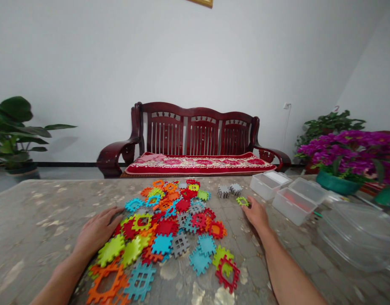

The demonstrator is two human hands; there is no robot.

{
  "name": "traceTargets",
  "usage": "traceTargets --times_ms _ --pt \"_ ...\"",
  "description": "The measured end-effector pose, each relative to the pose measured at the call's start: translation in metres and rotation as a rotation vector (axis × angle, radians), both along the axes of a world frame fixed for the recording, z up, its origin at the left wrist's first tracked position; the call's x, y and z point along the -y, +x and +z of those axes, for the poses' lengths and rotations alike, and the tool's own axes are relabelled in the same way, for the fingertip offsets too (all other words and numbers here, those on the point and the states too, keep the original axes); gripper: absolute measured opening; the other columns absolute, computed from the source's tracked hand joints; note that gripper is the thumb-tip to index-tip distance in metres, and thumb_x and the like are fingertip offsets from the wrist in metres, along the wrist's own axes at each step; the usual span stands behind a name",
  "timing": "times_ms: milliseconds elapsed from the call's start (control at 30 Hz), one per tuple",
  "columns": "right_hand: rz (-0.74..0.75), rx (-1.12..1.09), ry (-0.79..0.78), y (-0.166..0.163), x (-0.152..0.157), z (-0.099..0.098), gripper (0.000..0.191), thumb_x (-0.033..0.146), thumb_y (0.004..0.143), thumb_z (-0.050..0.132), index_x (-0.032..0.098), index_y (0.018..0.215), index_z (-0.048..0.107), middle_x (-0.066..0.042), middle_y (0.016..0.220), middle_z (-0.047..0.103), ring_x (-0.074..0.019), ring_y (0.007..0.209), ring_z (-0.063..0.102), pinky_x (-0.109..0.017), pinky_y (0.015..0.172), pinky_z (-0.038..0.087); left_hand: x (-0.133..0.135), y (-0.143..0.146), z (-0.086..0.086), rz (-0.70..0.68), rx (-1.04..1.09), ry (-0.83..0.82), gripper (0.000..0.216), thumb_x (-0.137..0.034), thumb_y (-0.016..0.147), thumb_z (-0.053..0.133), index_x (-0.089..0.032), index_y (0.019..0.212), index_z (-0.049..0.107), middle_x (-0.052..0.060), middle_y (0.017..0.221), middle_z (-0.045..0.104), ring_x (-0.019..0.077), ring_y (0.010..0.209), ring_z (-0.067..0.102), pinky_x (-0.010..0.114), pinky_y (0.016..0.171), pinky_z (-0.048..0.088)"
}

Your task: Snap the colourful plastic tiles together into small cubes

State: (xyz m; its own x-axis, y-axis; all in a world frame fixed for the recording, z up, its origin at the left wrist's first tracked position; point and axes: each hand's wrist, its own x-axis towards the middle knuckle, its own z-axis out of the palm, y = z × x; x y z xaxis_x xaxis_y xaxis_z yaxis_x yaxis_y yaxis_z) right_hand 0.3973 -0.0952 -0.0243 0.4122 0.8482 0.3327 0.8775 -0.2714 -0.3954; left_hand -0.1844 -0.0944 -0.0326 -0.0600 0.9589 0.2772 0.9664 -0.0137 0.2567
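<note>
A loose pile of toothed plastic building tiles (167, 227) in red, orange, lime green, blue and grey spreads over the table's middle. Some tiles are solid, others have window-like openings. My left hand (98, 233) lies along the pile's left edge with its fingers stretched out, holding nothing I can see. To the right of the pile, my right hand (255, 214) pinches a small lime green tile (243, 201) with an open centre, just above or on the tabletop. Beyond it stand two short stacks of grey tiles (224, 191), side by side.
Clear plastic boxes (291, 207) stand at the right, one with something red inside. A larger transparent container (356, 237) sits nearer me. Purple flowers (350, 154) in a green pot are at the far right. Behind the patterned table (55, 220) is a dark wooden bench (201, 127).
</note>
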Motion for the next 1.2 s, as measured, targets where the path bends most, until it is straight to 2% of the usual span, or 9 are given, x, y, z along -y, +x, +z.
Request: traceTargets --times_ms 167,300,533,933,1067,1200 --pt "-0.057 0.057 -0.042 0.006 0.0 0.005 0.049 0.036 0.088 0.06 0.018 0.133 0.062 -0.013 0.118 0.073 -0.0302 0.114 0.065 -0.037 0.093 0.048 0.001 -0.001 -0.001 -0.024 0.004 -0.01 0.059 -0.051 0.093 0.032 -0.024 0.13 0.068 0.009 0.14 0.064 0.0294 0.129 0.058 0.045 0.114 0.04" --pt "-0.088 0.068 -0.066 0.01 -0.003 0.007 0.048 0.038 0.088 0.06 0.021 0.133 0.063 -0.014 0.119 0.072 -0.0307 0.111 0.065 -0.038 0.091 0.048 0.001 -0.002 -0.002 -0.023 0.006 -0.001 0.056 -0.051 0.092 0.034 -0.025 0.128 0.069 0.008 0.139 0.065 0.0293 0.128 0.059 0.044 0.113 0.041" --pt "-0.08 0.104 -0.112 0.007 -0.006 0.013 0.046 0.038 0.09 0.056 0.024 0.133 0.065 -0.014 0.109 0.074 -0.0317 0.106 0.067 -0.039 0.086 0.049 0.0 -0.002 -0.002 -0.024 -0.002 0.004 0.057 -0.05 0.092 0.033 -0.025 0.128 0.069 0.008 0.14 0.064 0.03 0.129 0.059 0.046 0.114 0.041" --pt "-0.047 0.112 -0.116 0.002 -0.002 0.017 0.046 0.034 0.09 0.055 0.021 0.133 0.064 -0.012 0.125 0.071 -0.033 0.114 0.063 -0.042 0.092 0.048 -0.001 -0.002 -0.001 -0.029 -0.009 -0.017 0.058 -0.05 0.093 0.031 -0.024 0.129 0.068 0.008 0.141 0.064 0.0297 0.13 0.058 0.045 0.114 0.04" --pt "-0.034 0.092 -0.018 0.004 -0.001 0.015 0.047 0.034 0.087 0.058 0.02 0.131 0.064 -0.013 0.129 0.068 -0.0307 0.117 0.062 -0.041 0.097 0.046 0.0 -0.001 -0.001 -0.027 -0.012 -0.036 0.059 -0.05 0.093 0.03 -0.022 0.131 0.067 0.01 0.143 0.061 0.0299 0.132 0.057 0.046 0.115 0.039" --pt "0.028 0.041 0.223 -0.003 0.001 0.015 0.04 0.029 0.087 0.051 0.018 0.122 0.067 -0.012 0.121 0.07 -0.0268 0.112 0.063 -0.04 0.1 0.046 0.001 0.001 -0.001 -0.022 -0.01 -0.026 0.059 -0.05 0.094 0.031 -0.023 0.132 0.066 0.01 0.143 0.062 0.0295 0.132 0.056 0.046 0.115 0.039"
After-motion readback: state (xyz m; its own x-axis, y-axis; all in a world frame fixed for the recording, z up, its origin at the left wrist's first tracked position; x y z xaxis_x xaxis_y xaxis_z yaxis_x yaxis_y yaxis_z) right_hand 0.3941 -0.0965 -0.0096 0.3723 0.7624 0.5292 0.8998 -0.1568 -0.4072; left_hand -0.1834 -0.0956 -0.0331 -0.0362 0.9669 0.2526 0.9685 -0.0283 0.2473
